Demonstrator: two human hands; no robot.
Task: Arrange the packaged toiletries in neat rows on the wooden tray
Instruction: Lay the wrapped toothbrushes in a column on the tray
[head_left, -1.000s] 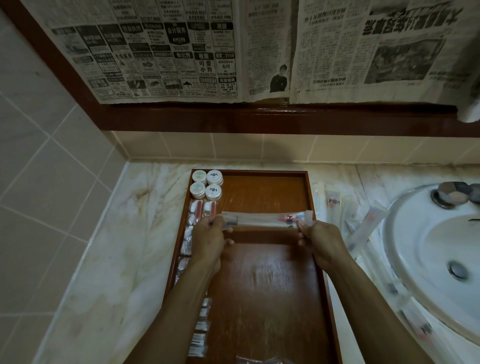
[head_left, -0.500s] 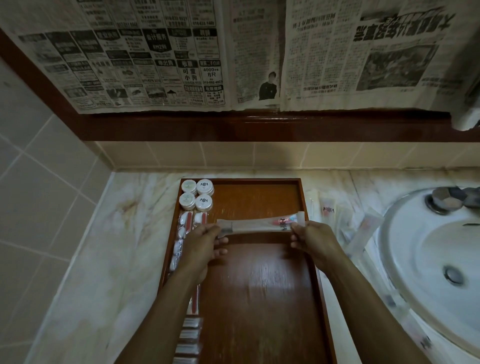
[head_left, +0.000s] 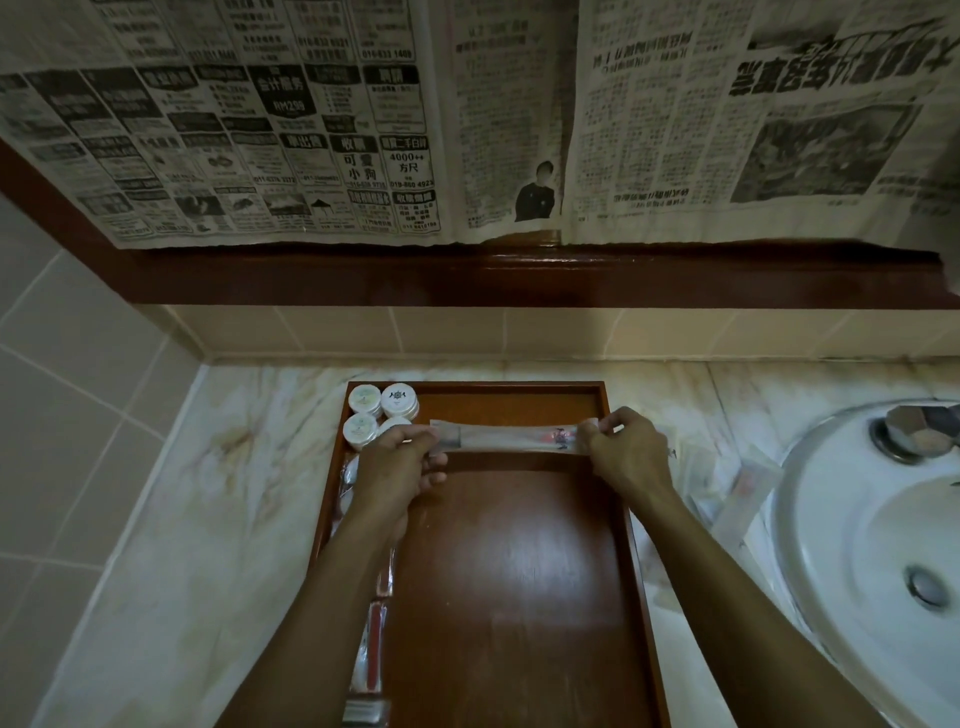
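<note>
A long wooden tray (head_left: 519, 571) lies on the marble counter. Both hands hold one long clear toiletry packet (head_left: 511, 435) crosswise just above the tray's far part. My left hand (head_left: 400, 467) pinches its left end, my right hand (head_left: 626, 449) its right end. Several small round white jars (head_left: 382, 413) sit in the tray's far left corner. Below them a column of wrapped packets (head_left: 371, 649) runs along the tray's left edge, partly hidden by my left forearm.
More clear packets (head_left: 737, 493) lie loose on the counter between the tray and the white sink (head_left: 857, 545) on the right. A dark wooden ledge with newspaper hanging above runs along the back. Tiled wall closes the left side.
The packet and both hands have moved slightly toward the tray's far end. The camera has tilted up, so the tray sits lower in view.
</note>
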